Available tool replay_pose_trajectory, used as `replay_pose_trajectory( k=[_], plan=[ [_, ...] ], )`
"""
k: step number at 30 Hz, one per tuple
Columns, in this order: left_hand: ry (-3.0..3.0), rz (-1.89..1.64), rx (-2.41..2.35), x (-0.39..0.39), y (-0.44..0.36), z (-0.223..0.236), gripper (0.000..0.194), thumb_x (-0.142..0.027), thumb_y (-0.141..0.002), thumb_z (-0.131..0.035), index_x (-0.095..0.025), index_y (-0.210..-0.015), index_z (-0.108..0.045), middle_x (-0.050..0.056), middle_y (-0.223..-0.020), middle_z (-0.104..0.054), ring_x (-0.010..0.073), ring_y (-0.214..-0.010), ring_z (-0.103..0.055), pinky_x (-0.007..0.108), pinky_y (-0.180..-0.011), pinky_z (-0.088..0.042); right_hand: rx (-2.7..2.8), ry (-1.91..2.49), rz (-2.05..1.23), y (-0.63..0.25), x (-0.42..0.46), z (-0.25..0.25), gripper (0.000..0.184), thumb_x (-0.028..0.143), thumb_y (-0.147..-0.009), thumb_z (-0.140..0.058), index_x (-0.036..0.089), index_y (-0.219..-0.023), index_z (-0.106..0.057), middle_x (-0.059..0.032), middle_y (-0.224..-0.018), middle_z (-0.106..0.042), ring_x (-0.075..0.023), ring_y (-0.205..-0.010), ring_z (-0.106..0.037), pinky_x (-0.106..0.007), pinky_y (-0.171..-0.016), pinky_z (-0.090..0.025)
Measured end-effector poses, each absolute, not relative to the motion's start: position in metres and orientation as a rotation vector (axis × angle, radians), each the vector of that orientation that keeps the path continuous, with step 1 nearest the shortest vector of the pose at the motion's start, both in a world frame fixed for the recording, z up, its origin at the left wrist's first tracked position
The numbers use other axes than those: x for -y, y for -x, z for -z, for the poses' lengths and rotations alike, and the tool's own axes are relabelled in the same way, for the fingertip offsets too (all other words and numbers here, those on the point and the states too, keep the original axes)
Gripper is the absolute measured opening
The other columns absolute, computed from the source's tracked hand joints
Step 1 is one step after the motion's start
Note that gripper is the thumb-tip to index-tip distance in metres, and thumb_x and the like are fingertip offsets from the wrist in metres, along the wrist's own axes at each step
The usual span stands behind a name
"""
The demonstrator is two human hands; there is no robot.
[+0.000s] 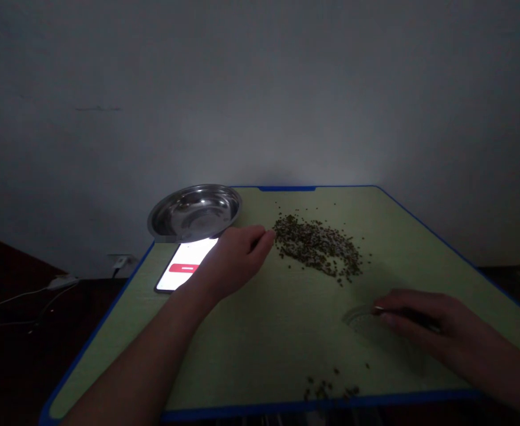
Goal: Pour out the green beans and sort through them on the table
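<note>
A loose heap of small dark beans (pixel 319 245) lies on the pale green table (pixel 264 331). My left hand (pixel 235 257) rests at the heap's left edge, fingers drawn together in a pinch at the nearest beans; what the fingertips hold is too small to see. My right hand (pixel 419 322) lies low on the table at the front right, fingers curled on the rim of a clear shallow dish (pixel 364 319). A smaller scatter of beans (pixel 328 389) sits near the front edge.
A steel bowl (pixel 195 212) stands at the table's back left corner. A lit phone (pixel 184 266) lies just in front of it, partly under my left wrist. The table has a blue edge (pixel 286 408). Cables (pixel 33 296) trail on the dark floor to the left.
</note>
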State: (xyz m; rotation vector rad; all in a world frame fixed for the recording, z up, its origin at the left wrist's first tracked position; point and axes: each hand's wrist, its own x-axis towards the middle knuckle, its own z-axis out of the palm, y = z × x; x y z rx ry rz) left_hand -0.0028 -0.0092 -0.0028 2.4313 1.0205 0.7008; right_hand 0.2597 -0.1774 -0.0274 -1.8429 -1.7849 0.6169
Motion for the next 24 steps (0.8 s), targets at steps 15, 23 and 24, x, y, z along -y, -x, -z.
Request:
replay_pose_trajectory(
  k=[15, 23, 24],
  plan=[
    [-2.478, -0.686, -0.976, 0.017, 0.001, -0.001, 0.041, -0.035, -0.093, -0.040, -0.018, -0.056, -0.038, -0.007, -0.049, -0.038, 0.0069, -0.045, -0.034, 0.026, -0.050, -0.022, 1.889, 1.836, -0.734, -0.237, 0.179, 0.040, 0.033, 0.048, -0.088, -0.048, 0.026, -0.092, -0.072, -0.0062, -0.093, -0.073, -0.0214, -0.083, -0.067, -0.034, -0.074, -0.053],
    [-2.501, -0.647, -0.955, 0.021, -0.001, -0.005, 0.040, -0.035, -0.093, -0.039, -0.018, -0.056, -0.042, -0.006, -0.049, -0.037, 0.0078, -0.046, -0.033, 0.027, -0.050, -0.020, 2.007, 1.865, -0.721, -0.218, 0.175, 0.029, 0.030, 0.043, -0.090, -0.045, 0.025, -0.088, -0.069, -0.0051, -0.088, -0.072, -0.0216, -0.080, -0.065, -0.035, -0.071, -0.050],
    [-2.505, -0.636, -0.951, 0.022, -0.001, -0.005, 0.040, -0.034, -0.093, -0.039, -0.018, -0.056, -0.043, -0.006, -0.049, -0.036, 0.0079, -0.046, -0.034, 0.027, -0.050, -0.020, 2.020, 1.861, -0.710, -0.216, 0.175, 0.029, 0.030, 0.042, -0.090, -0.045, 0.025, -0.087, -0.069, -0.0051, -0.088, -0.072, -0.0214, -0.079, -0.065, -0.034, -0.071, -0.050]
  ],
)
